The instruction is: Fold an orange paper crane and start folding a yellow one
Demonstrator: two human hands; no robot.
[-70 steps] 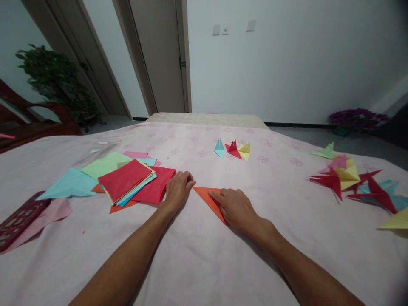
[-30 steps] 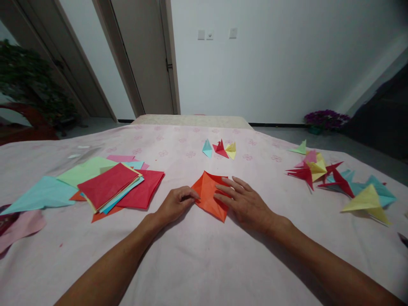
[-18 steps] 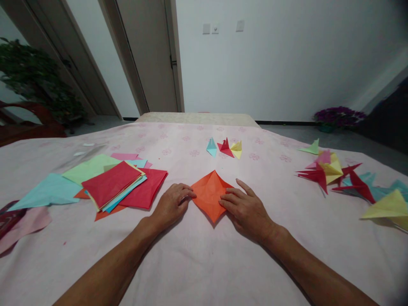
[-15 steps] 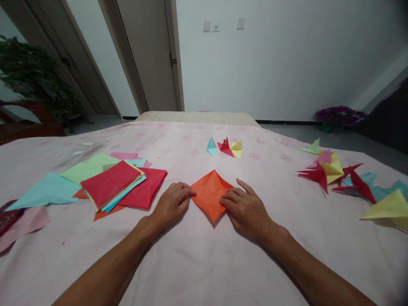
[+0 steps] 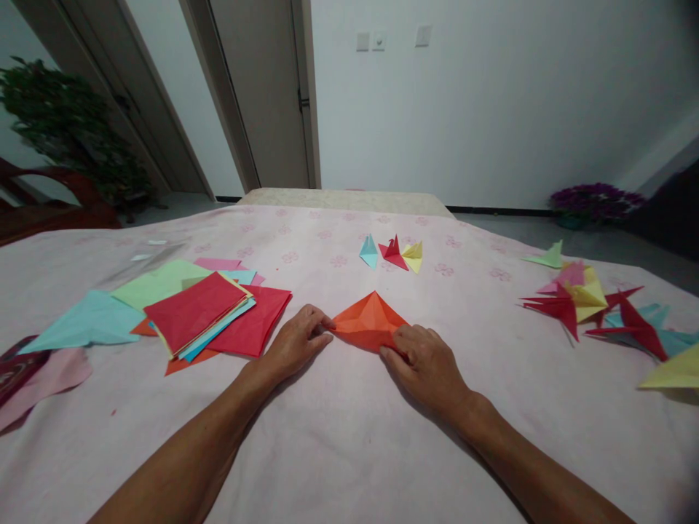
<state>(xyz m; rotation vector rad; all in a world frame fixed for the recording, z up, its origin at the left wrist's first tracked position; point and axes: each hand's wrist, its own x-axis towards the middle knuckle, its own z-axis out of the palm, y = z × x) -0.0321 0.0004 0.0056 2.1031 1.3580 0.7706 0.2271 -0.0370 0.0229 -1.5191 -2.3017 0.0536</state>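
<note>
An orange origami paper [image 5: 367, 324] lies on the pink flowered tablecloth [image 5: 328, 444], its near edge now a shallow curve and its top corner pointing away from me. My left hand [image 5: 300, 336] pinches its left corner between thumb and fingers. At the lower right edge, my right hand [image 5: 424, 358] has its fingers curled over the paper with the thumb beneath, covering the right corner. Beyond the paper stand small folded pieces: a blue one [image 5: 368, 252], a red crane [image 5: 394, 252] and a yellow one [image 5: 413, 255].
To the left is a pile of coloured paper topped by a red packet [image 5: 197, 311], with light blue paper [image 5: 87, 322] beside it. Several folded cranes, including a red one [image 5: 628, 327], lie at the right. A dark red item [image 5: 22, 371] sits at the far left.
The paper's bottom corner has folded up, turning the diamond into a wide, flatter shape. My right hand's fingers have closed on its lower right edge. The view has shifted slightly left.
</note>
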